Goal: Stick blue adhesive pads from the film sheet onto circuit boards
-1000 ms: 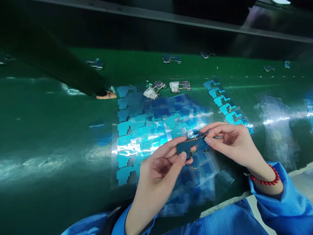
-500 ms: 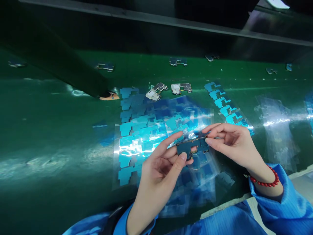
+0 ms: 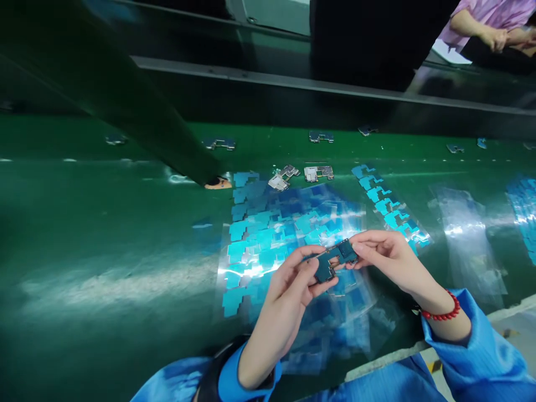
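A dark blue circuit board [image 3: 324,269] with a notch in its middle is held up between both hands. My left hand [image 3: 295,279] pinches its left end, the thumb on top and fingers along the edges. At the board's right end, the thumb and fingers of my right hand [image 3: 383,250] are closed on its corner. Beneath the hands lie overlapping clear sheets [image 3: 262,237] bearing shiny blue cut-out film pieces. Two more circuit boards, one tilted [image 3: 283,177] and one straight [image 3: 319,173], rest just beyond the sheets.
A slanting dark post [image 3: 167,128] meets the green table [image 3: 138,234] at left. Several boards lie along the back. To the right are a strip of blue films [image 3: 387,206] and clear sheets [image 3: 463,234]. Another person's hand [image 3: 494,39] shows at top right.
The view has shifted, so the table's items appear lower. The held board has turned, its right end now tilted up. My left fingers, spread before, have closed in around the board.
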Motion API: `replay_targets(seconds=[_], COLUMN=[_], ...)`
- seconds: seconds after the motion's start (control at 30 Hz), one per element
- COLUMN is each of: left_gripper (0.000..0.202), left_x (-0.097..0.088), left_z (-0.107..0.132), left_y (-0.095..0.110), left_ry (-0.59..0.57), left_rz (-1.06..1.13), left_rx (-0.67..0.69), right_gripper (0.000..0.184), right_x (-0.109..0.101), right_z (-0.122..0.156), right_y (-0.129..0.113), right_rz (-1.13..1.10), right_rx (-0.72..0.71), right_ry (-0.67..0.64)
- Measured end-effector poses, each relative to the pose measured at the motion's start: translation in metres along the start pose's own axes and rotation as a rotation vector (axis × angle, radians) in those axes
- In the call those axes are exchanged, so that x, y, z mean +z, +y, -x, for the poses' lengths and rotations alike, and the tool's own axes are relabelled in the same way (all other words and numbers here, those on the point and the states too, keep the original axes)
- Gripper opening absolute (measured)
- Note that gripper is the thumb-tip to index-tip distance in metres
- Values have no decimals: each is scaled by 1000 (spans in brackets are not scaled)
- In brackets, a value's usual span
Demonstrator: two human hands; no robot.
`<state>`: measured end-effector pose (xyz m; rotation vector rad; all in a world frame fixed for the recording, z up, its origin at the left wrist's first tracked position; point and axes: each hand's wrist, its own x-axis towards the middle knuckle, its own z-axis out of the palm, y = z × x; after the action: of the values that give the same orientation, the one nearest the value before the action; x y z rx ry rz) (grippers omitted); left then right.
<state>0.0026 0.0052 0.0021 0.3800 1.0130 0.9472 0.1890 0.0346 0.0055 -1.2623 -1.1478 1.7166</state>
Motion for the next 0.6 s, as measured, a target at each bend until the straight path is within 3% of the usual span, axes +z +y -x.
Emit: replay_targets(seconds=[0.17, 0.33, 0.43, 0.6], left_gripper=[22, 34, 28, 21], left_x=[-2, -2, 0, 1], left_z=[-1, 1, 2, -1], left_y=[-1, 4, 4, -2], left_ry=[-194, -300, -244, -10], left_rz=[-224, -552, -466, -234], left_rx=[-45, 31, 22, 116], right_gripper=[21, 24, 26, 26], right_x=[-3, 0, 2, 8], right_z=[-4, -10, -9, 5], right_y=[-6, -9, -7, -2], right_rz=[0, 47, 36, 166], right_rx=[0, -5, -101, -281], right_ry=[-1, -11, 33, 88])
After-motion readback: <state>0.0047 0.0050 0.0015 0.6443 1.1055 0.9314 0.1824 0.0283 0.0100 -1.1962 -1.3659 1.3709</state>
